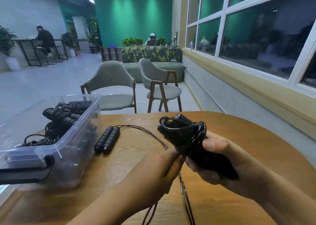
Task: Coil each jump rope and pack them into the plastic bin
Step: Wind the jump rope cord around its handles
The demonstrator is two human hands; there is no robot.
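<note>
My right hand [220, 163] grips the two black handles of a jump rope [184, 134], with the cord wound round them in several turns. My left hand [164, 166] pinches the loose cord just below the wound part; the rest of that cord hangs down toward the bottom edge. A second jump rope [107, 140] lies on the table, its two black handles side by side and its thin cord curving right. The clear plastic bin [71, 139] stands at the left with several coiled black ropes inside.
The round wooden table [239, 135] carries everything; the bin overhangs its left side. Two grey-green chairs [111, 87] stand behind the table. A wall with a window ledge runs along the right. Two people sit far back in the room.
</note>
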